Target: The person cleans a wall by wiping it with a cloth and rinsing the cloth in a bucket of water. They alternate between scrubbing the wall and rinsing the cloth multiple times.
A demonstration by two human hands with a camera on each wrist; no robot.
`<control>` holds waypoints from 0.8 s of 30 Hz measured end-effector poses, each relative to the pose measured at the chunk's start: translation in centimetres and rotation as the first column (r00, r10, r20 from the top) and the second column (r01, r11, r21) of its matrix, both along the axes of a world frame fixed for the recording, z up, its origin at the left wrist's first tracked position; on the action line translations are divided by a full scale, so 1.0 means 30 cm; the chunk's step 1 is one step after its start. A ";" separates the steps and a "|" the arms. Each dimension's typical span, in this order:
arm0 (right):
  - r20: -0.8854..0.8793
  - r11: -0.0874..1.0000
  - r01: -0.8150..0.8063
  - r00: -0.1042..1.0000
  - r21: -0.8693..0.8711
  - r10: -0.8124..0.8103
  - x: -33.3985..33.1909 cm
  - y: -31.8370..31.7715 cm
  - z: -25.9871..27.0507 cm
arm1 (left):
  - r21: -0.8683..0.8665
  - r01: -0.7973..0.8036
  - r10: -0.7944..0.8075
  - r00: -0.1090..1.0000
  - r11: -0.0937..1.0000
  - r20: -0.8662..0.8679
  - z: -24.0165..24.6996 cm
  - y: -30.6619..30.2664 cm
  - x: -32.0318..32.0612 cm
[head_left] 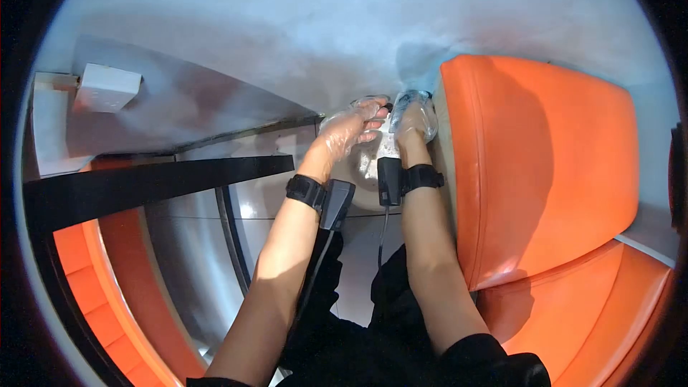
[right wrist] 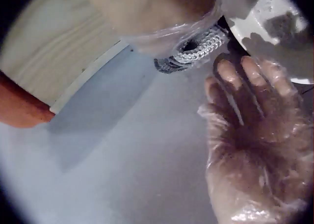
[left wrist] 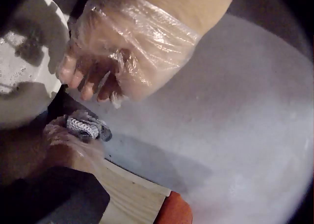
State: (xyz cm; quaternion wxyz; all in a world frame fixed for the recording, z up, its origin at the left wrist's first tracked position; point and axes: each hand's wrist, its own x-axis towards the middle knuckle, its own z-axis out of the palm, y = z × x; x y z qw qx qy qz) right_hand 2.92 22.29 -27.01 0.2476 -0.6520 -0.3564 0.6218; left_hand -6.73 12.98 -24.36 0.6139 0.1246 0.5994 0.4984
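Note:
My right hand (head_left: pixel 416 118), in a clear plastic glove, grips a folded grey and white knitted cloth (left wrist: pixel 82 128) close to the wall, beside the wooden side panel of the seat. Much of the cloth is hidden inside the fingers; its looped edge shows in both wrist views. My left hand (head_left: pixel 347 129), gloved the same way, hovers to the left of it, holding nothing. Its palm and spread, slightly bent fingers (right wrist: pixel 252 74) show in the right wrist view. Below the hands is a white bucket (left wrist: pixel 41 104) with sudsy liquid in it.
An orange padded seat (head_left: pixel 559 165) with a pale wooden side panel (left wrist: pixel 130 194) stands close on the right. To the left, a black table edge (head_left: pixel 165 178) juts out. The pale wall (head_left: pixel 287 14) rises ahead, with a white box (head_left: pixel 107 87) on it at left.

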 end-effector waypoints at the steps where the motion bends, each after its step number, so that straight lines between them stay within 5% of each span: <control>1: -0.001 1.000 0.002 1.000 0.004 -0.002 -0.002 -0.002 -0.002 | -0.020 -0.006 0.005 1.000 1.000 -0.013 -0.002 0.001 -0.008; 3: 0.091 0.959 0.008 0.995 0.283 -0.035 -0.007 -0.007 0.001 | -0.010 -0.014 0.014 1.000 1.000 -0.018 0.004 -0.008 -0.023; 4: 0.331 0.943 -0.302 0.912 0.139 0.243 0.009 -0.014 0.120 | -0.009 -0.024 0.024 1.000 1.000 -0.015 -0.008 -0.016 -0.029; 6: 0.106 0.884 0.008 0.992 0.467 -0.065 -0.021 -0.052 0.099 | -0.003 -0.040 0.040 0.999 0.999 0.002 -0.018 -0.021 -0.047; 7: 0.050 0.844 -0.027 0.999 0.535 0.000 -0.011 -0.050 0.090 | 0.006 -0.057 0.057 0.998 0.998 0.017 -0.017 -0.019 -0.055; 10: 0.170 0.849 -0.147 0.983 0.508 0.069 -0.011 -0.030 0.031 | -0.006 -0.090 0.090 0.996 0.996 -0.005 0.003 -0.028 -0.058; 13: 0.131 0.987 -0.141 0.983 0.074 0.131 -0.005 -0.038 0.043 | -0.028 -0.091 0.090 0.995 0.995 -0.034 0.015 -0.045 -0.060; 14: 0.126 0.988 -0.138 0.984 0.077 0.127 -0.014 -0.033 0.032 | -0.043 -0.071 0.068 0.996 0.997 -0.059 0.016 -0.045 -0.065; 16: -0.014 0.985 -0.032 0.999 0.171 0.035 -0.022 -0.034 0.025 | -0.051 -0.072 0.069 0.996 0.996 -0.060 0.014 -0.048 -0.068; 21: 0.069 0.900 -0.172 0.985 0.400 0.158 0.017 -0.046 0.115 | -0.057 -0.062 0.058 0.996 0.996 -0.071 0.038 -0.058 -0.058; 24: 0.127 0.786 -0.086 0.992 0.612 0.009 -0.009 -0.060 0.093 | -0.043 -0.052 0.049 0.996 0.998 -0.075 0.059 -0.051 -0.051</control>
